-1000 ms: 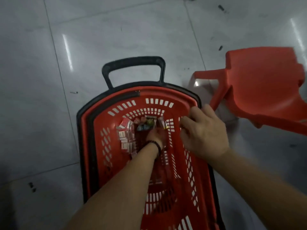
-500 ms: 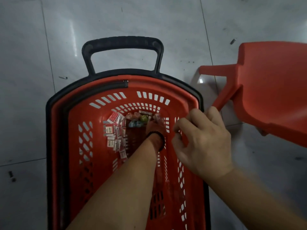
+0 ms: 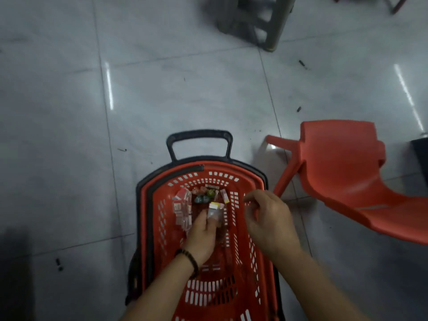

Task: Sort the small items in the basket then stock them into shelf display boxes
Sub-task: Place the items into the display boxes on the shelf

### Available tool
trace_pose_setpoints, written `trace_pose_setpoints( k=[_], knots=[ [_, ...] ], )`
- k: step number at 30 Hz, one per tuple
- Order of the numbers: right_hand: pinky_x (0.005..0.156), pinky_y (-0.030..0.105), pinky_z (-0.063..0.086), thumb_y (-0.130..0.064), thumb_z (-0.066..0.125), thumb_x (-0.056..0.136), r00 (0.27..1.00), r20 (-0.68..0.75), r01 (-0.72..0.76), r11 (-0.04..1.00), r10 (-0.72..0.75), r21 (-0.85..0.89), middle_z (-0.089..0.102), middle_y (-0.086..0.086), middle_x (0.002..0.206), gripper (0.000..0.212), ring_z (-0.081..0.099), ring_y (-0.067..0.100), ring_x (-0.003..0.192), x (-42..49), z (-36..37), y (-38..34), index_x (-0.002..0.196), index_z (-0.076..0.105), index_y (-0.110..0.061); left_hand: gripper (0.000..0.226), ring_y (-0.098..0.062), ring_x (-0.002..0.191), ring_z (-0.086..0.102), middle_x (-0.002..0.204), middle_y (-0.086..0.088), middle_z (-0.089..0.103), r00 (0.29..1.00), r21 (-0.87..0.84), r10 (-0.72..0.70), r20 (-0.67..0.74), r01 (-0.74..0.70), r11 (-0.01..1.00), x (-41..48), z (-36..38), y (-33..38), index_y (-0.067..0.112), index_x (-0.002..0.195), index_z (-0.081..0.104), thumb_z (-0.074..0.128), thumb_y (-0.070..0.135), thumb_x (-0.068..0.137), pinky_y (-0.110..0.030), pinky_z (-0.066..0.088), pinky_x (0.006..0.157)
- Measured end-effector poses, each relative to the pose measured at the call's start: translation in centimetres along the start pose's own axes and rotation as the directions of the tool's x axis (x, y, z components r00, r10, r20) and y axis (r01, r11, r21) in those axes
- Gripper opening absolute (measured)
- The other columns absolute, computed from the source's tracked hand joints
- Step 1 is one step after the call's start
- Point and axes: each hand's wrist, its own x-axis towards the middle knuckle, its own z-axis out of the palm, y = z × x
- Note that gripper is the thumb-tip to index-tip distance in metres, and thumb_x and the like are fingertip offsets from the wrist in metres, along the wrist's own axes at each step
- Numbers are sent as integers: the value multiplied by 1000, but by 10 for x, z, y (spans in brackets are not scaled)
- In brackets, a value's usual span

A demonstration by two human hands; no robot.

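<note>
left hand [image 3: 203, 232] pinches clear packet [image 3: 214, 209] in basket [image 3: 231, 164] | right hand [image 3: 271, 221] slack, empty | tip: gather like packets, steady rim

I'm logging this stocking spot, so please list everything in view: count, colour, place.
basket: one, red with black rim and handle, on the floor.
flat packets: a pile, count unclear, red and white, far left inside the basket.
round items: a few, green and blue-grey, at the basket's far end.
clear packet: one, yellow-white top, in the left hand.
chair: one, red, tipped over, right of the basket.
stool: one, grey, blurred, top of view.
floor: grey tiles.
bracelet: one, dark, left wrist.
left hand: pinches the clear packet inside the basket.
right hand: loosely curled over the basket's right rim, nothing seen in it.
</note>
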Motion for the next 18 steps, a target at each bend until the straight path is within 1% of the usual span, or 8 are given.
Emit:
trace_pose_setpoints(
  k=[2, 3, 6, 8, 10, 14, 16, 18],
  knots=[
    [73, 36, 55, -37, 66, 88, 990, 21, -140, 960, 139, 243, 69, -11, 85, 15, 65, 7, 79, -17, -26, -47, 102, 69, -31, 21, 7, 101, 68, 106, 21, 75, 994, -39, 93, 53, -91, 995, -52, -36, 49, 41, 111, 66, 45, 37, 111, -17, 52, 90],
    [74, 33, 55, -31, 73, 90, 980, 61, -197, 916, 187, 351, 71, -11, 84, 14, 67, 5, 78, -28, -42, -75, 104, 70, -32, 22, 6, 105, 67, 109, 21, 75, 989, -59, 128, 75, -124, 991, -78, -54, 72, 41, 115, 67, 45, 40, 110, -15, 50, 89],
    [83, 32, 57, -26, 74, 97, 971, 170, -234, 820, 170, 522, 77, -14, 95, 14, 72, 2, 89, -59, -99, -165, 110, 76, -32, 30, -15, 115, 69, 116, 7, 76, 961, -135, 244, 129, -227, 965, -150, -107, 150, 37, 117, 72, 51, 51, 101, -36, 53, 99],
    [84, 35, 60, -27, 73, 99, 985, 137, -168, 794, 108, 584, 80, -6, 97, 11, 75, 10, 91, -81, -138, -227, 108, 79, -27, 25, -16, 113, 70, 114, 4, 75, 930, -114, 332, 160, -316, 942, -197, -143, 194, 38, 116, 71, 52, 46, 102, -40, 54, 101],
    [75, 29, 59, -21, 75, 98, 996, 27, -87, 759, 91, 645, 79, 1, 88, 6, 75, 14, 83, -107, -176, -285, 100, 80, -19, 18, -17, 111, 70, 114, 2, 75, 893, -98, 401, 206, -389, 916, -246, -178, 235, 36, 115, 67, 53, 38, 104, -40, 55, 97],
    [62, 21, 53, -11, 75, 97, 996, -73, 20, 719, 43, 694, 71, 8, 75, 14, 69, 13, 69, -160, -239, -387, 83, 74, -8, 14, -31, 99, 73, 107, -11, 75, 859, -187, 426, 286, -385, 903, -340, -245, 300, 18, 117, 63, 50, 18, 111, -41, 59, 81],
    [60, 20, 53, -8, 71, 98, 995, -100, 67, 713, 5, 698, 71, 5, 75, 14, 69, 10, 68, -181, -261, -431, 85, 74, -10, 17, -39, 102, 74, 114, -18, 74, 847, -235, 442, 297, -384, 893, -387, -277, 320, 13, 119, 62, 50, 20, 111, -41, 59, 79],
    [60, 25, 56, -11, 67, 102, 987, -150, 140, 704, -48, 696, 71, 4, 76, 16, 70, 11, 70, -199, -279, -470, 87, 72, -12, 22, -40, 101, 74, 118, -19, 73, 859, -219, 423, 288, -371, 903, -433, -306, 332, 12, 120, 61, 49, 28, 111, -38, 58, 76]
  ],
)
